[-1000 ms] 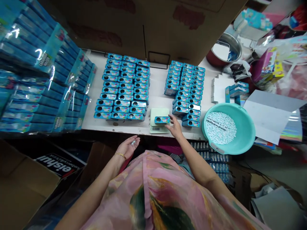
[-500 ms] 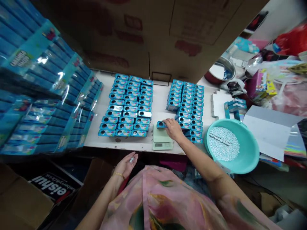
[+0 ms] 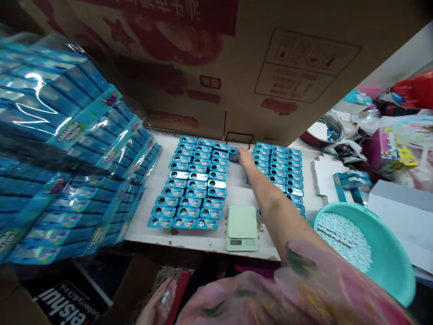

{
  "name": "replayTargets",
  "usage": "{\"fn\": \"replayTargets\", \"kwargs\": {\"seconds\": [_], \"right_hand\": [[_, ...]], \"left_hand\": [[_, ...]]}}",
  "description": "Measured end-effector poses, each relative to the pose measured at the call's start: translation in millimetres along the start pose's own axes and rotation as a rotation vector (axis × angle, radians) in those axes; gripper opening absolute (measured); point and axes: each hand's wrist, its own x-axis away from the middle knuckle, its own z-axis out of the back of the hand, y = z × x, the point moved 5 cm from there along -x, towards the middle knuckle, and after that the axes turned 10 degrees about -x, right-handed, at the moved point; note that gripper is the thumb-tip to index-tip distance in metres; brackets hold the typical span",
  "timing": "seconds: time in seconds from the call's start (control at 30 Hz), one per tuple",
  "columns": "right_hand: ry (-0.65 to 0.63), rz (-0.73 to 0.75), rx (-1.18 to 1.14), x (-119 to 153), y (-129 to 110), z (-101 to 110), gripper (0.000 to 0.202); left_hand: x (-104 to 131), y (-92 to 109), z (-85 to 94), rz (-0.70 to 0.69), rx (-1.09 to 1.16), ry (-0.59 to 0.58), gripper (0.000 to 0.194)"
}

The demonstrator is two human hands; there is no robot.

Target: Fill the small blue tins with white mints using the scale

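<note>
My right hand (image 3: 245,156) reaches to the back of the white table and holds a small blue box (image 3: 233,153) by its right end, beside the back of the left group of blue boxes (image 3: 189,192). Low in the picture, my left hand (image 3: 161,298) is palm up, cupped around a few small white pieces (image 3: 165,296). The pale green scale (image 3: 242,222) lies bare at the table's front edge. Right of my forearm are more rows of blue boxes (image 3: 278,166), partly hidden by the arm.
A big cardboard carton (image 3: 209,58) stands behind the table (image 3: 203,243). Plastic-wrapped blue packs (image 3: 81,131) are stacked at the left. To the right sit a turquoise basin (image 3: 389,253) of white pieces, a metal bowl (image 3: 334,126) and assorted bags.
My right hand has moved from the scale to the back of the table with the blue box. My left hand is lower in the picture, and the view has shifted.
</note>
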Motion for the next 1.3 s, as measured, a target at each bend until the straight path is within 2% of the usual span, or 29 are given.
{"fn": "replayTargets", "kwargs": {"seconds": [0.07, 0.13, 0.2, 0.3, 0.37, 0.43, 0.57, 0.7, 0.8, 0.87, 0.97, 1.03, 1.13, 1.23, 1.3], "right_hand": [[0.053, 0.039, 0.002, 20.4, 6.9, 11.4, 0.045], [0.120, 0.069, 0.022, 55.6, 16.2, 28.7, 0.036], [0.127, 0.057, 0.064, 95.7, 27.8, 40.9, 0.026], [0.067, 0.028, 0.241, 138.7, 41.4, 41.3, 0.024], [0.068, 0.031, 0.314, 147.5, 44.5, 35.5, 0.026], [0.084, 0.079, 0.348, 144.6, 41.7, 28.4, 0.026], [0.040, 0.140, 0.349, 134.5, 35.5, 16.4, 0.028], [0.026, 0.080, 0.336, 136.9, 37.4, 18.2, 0.027], [-0.002, 0.112, 0.343, 146.6, 30.9, 27.5, 0.027], [-0.036, 0.167, 0.351, 160.2, 19.6, 36.0, 0.027], [-0.134, 0.295, 0.362, 195.0, -7.3, 43.3, 0.026], [-0.201, 0.379, 0.361, 223.2, -27.0, 41.5, 0.025], [-0.288, 0.437, 0.343, 258.3, -46.7, 29.8, 0.022], [-0.328, 0.425, 0.270, 275.6, -47.3, 20.4, 0.019], [-0.291, 0.400, 0.175, 279.0, -38.1, 23.2, 0.023]], "left_hand": [[0.5, 2.8, 0.0, -0.022, 0.020, 0.045, 0.055], [-2.0, 6.2, -6.1, -0.032, 0.028, 0.037, 0.055], [-5.7, 10.2, -15.9, -0.035, 0.038, 0.004, 0.053], [-7.7, 18.4, -33.9, -0.046, 0.045, -0.039, 0.045], [-5.4, 24.2, -46.7, -0.065, 0.033, -0.060, 0.041], [-1.1, 27.7, -59.4, -0.088, 0.021, -0.093, 0.038], [8.3, 22.0, -75.0, -0.097, 0.008, -0.117, 0.036], [16.0, 8.3, -76.3, -0.090, -0.011, -0.107, 0.032], [17.9, 1.6, -69.8, -0.090, -0.002, -0.098, 0.029], [16.6, -0.3, -64.5, -0.098, 0.019, -0.105, 0.028], [13.2, -1.5, -60.3, -0.100, 0.036, -0.113, 0.025], [12.8, -1.2, -63.1, -0.095, 0.037, -0.115, 0.024], [17.5, 2.1, -76.8, -0.100, 0.028, -0.149, 0.023], [24.7, 5.9, -91.2, -0.099, 0.021, -0.178, 0.023], [27.6, 7.2, -96.0, -0.092, 0.019, -0.180, 0.024]]}}
